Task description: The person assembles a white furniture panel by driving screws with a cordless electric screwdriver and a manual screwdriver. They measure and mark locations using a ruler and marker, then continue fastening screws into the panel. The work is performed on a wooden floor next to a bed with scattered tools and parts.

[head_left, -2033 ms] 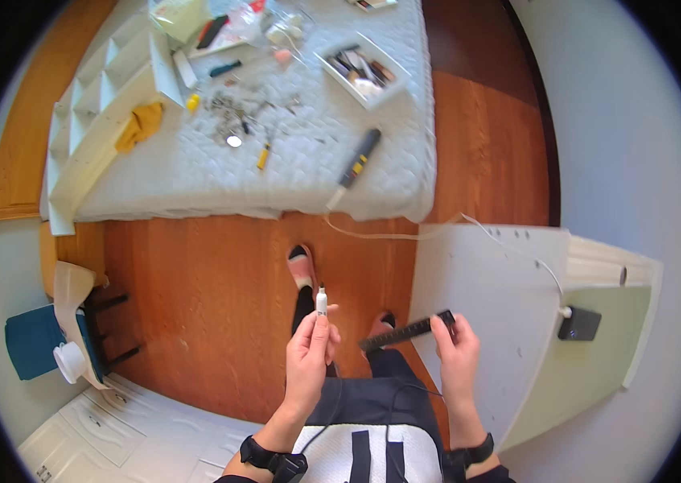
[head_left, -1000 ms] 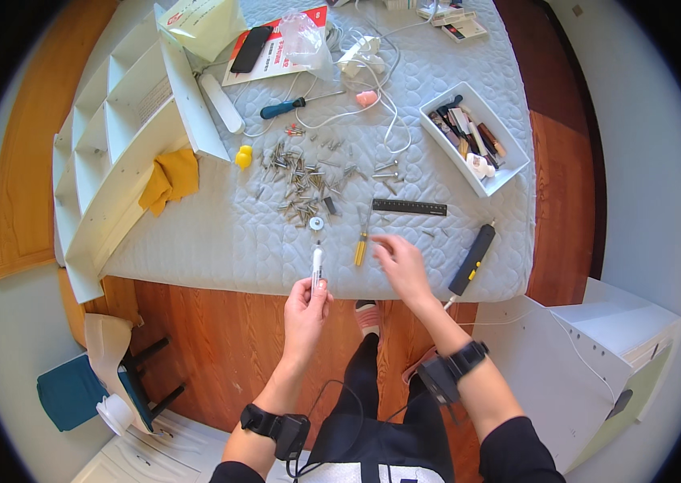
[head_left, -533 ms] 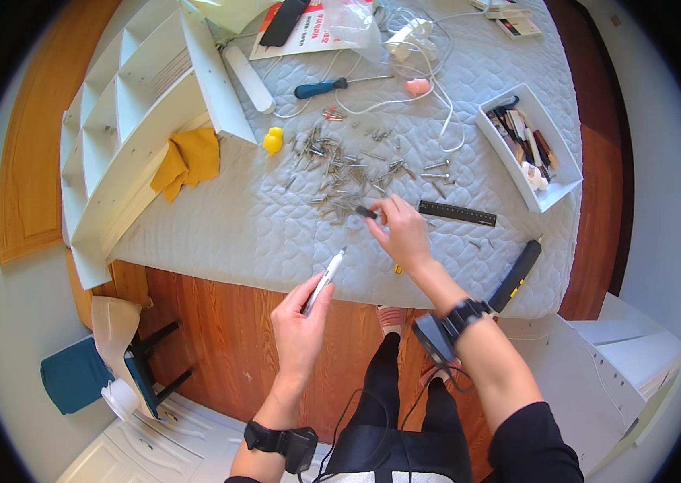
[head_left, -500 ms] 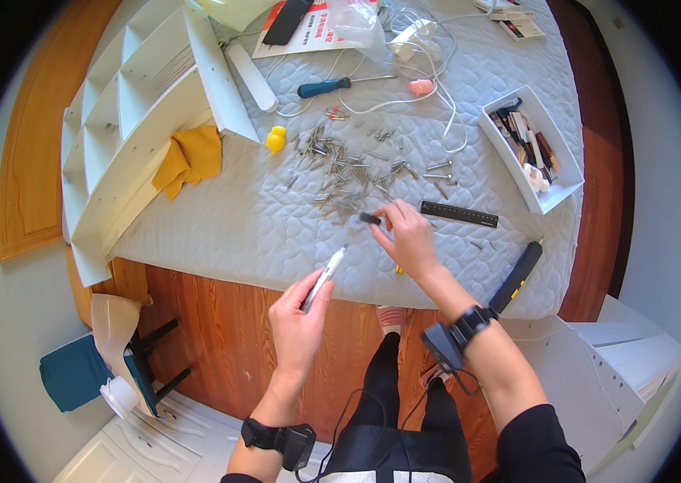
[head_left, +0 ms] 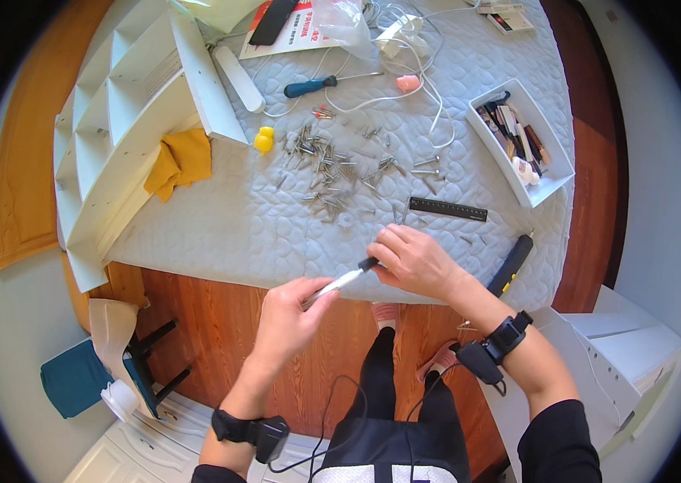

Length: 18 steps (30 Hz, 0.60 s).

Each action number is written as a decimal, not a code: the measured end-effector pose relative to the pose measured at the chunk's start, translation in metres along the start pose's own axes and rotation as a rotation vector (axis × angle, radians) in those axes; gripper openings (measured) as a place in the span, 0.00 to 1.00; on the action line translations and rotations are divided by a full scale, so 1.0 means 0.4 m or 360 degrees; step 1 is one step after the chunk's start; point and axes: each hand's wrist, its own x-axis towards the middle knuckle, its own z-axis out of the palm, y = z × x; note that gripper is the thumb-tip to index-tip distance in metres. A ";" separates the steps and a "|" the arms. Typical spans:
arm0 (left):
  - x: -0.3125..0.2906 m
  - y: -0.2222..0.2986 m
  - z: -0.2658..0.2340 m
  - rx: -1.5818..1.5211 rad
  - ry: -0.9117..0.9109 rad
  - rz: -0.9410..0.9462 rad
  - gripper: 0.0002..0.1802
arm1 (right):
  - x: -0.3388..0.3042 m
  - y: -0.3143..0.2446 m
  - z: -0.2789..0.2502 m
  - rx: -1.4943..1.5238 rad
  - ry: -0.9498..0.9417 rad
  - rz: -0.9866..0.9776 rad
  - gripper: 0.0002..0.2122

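Observation:
A slim white pen (head_left: pixel 346 279) slants up to the right from my left hand (head_left: pixel 288 312), whose fingers and thumb close round its lower end. My right hand (head_left: pixel 417 262) pinches a small black pen cap (head_left: pixel 368 263). The cap meets the pen's upper tip; whether it is fully seated I cannot tell. Both hands are above the bed's front edge. Beyond them, a loose pile of metal screws (head_left: pixel 326 165) lies on the quilted grey cover (head_left: pixel 220 217). A black ruler (head_left: pixel 448 209) rests just past my right hand.
A blue-handled screwdriver (head_left: pixel 312 86), a yellow toy-like piece (head_left: pixel 264 139) and white cables (head_left: pixel 434 101) lie farther back. At right are a white box (head_left: pixel 545 196) of pens and small items and a black stick-shaped tool (head_left: pixel 515 262). A white shelf (head_left: pixel 203 76) with an ochre cloth (head_left: pixel 182 161) occupies the left.
My right hand has come down and nearer to me, bringing the black cap onto the pen's tip. The left hand has lowered slightly and tilted the pen flatter.

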 end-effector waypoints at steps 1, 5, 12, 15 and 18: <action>0.001 0.002 -0.013 -0.0185 -0.0186 -0.0198 0.13 | -0.003 -0.003 -0.008 0.0008 -0.0072 -0.0123 0.13; 0.023 0.020 -0.064 -0.0726 -0.0697 -0.0741 0.16 | -0.013 -0.023 -0.042 0.0108 -0.0261 -0.0337 0.12; 0.008 0.046 -0.054 -0.0657 -0.0821 -0.0517 0.10 | -0.042 -0.106 -0.074 0.0548 -0.0330 0.0091 0.12; 0.000 0.030 -0.048 0.0122 -0.0422 0.0536 0.08 | -0.047 -0.118 -0.064 0.0790 -0.0310 0.0448 0.11; 0.060 0.008 -0.047 0.0470 -0.0336 0.0647 0.10 | -0.027 -0.082 -0.023 0.0821 -0.0295 0.0646 0.10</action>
